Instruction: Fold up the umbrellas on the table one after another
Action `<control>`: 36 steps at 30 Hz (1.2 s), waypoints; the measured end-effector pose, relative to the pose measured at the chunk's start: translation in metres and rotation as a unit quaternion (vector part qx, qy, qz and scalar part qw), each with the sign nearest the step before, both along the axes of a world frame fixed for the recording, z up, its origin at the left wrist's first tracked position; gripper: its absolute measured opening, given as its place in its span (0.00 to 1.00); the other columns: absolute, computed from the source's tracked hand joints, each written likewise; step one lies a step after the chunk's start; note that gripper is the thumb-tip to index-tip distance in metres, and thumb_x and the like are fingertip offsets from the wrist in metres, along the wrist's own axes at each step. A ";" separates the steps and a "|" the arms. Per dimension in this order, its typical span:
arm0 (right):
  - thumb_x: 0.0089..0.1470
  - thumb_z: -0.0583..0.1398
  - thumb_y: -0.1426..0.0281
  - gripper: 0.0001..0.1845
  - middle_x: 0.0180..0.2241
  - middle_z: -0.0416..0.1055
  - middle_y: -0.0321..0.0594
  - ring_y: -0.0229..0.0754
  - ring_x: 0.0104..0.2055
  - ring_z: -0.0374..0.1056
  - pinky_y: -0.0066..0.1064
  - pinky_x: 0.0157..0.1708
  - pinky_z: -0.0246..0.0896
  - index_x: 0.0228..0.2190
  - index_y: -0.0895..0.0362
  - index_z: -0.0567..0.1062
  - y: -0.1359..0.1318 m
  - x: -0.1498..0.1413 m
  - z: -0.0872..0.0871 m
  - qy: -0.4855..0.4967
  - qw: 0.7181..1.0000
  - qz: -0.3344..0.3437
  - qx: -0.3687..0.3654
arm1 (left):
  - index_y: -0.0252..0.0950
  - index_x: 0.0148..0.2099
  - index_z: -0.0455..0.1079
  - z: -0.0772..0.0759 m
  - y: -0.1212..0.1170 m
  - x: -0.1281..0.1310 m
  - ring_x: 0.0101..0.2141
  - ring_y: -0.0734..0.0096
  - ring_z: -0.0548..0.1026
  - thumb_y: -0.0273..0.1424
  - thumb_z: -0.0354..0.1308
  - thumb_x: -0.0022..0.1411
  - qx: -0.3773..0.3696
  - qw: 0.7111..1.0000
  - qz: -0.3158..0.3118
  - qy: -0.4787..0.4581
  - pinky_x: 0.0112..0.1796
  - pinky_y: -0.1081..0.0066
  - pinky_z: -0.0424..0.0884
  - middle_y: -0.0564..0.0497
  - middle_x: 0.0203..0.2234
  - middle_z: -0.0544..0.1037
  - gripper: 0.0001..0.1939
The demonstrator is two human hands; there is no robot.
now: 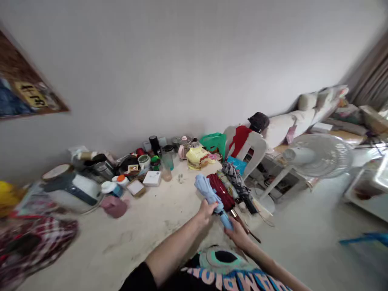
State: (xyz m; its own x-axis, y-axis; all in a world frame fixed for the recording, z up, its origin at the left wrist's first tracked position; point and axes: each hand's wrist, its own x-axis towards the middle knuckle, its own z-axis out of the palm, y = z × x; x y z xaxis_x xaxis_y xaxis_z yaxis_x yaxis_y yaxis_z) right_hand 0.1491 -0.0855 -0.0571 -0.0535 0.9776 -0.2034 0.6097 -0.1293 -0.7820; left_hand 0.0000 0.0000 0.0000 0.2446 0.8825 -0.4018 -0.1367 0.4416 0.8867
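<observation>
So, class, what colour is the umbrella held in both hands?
The umbrella is light blue; the head view, the only one, shows it.

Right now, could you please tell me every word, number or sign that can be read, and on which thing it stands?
"PION" and "HAM": large letters on the shirt, partly hidden or cut; my reading is unsure.
Wall picture: two dark characters on a yellow patch, too blurred to quote.
White box, dark red umbrella: small marks, too small to read.
Held light blue umbrella: no readable text.
</observation>
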 end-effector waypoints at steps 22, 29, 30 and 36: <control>0.54 0.59 0.68 0.26 0.44 0.70 0.54 0.56 0.48 0.66 0.42 0.49 0.61 0.53 0.65 0.67 -0.001 0.041 -0.026 -0.304 0.939 -0.009 0.159 | 0.34 0.39 0.66 -0.047 -0.069 -0.089 0.23 0.76 0.74 0.39 0.67 0.45 -0.162 0.986 0.015 0.024 0.25 0.77 0.62 0.51 0.25 0.77 0.21; 0.51 0.58 0.74 0.29 0.49 0.69 0.63 0.60 0.52 0.66 0.45 0.50 0.58 0.54 0.69 0.64 0.020 0.026 -0.018 -0.237 0.970 -0.022 0.050 | 0.33 0.38 0.67 -0.053 -0.088 -0.081 0.22 0.75 0.73 0.40 0.69 0.42 -0.165 0.983 0.077 -0.018 0.25 0.76 0.62 0.50 0.24 0.77 0.24; 0.49 0.57 0.76 0.29 0.48 0.69 0.64 0.60 0.52 0.66 0.45 0.51 0.58 0.54 0.69 0.64 0.023 0.025 -0.016 -0.189 0.981 -0.035 0.017 | 0.33 0.38 0.68 -0.052 -0.089 -0.079 0.23 0.75 0.73 0.41 0.69 0.42 -0.166 0.983 0.075 -0.015 0.25 0.77 0.62 0.49 0.24 0.78 0.24; 0.48 0.56 0.72 0.08 0.24 0.71 0.42 0.44 0.27 0.70 0.32 0.29 0.64 0.33 0.59 0.69 0.032 0.009 -0.015 0.023 0.990 -0.040 -0.130 | 0.33 0.38 0.68 -0.046 -0.095 -0.076 0.23 0.77 0.72 0.40 0.69 0.42 -0.175 0.981 0.080 0.007 0.25 0.77 0.61 0.51 0.25 0.77 0.23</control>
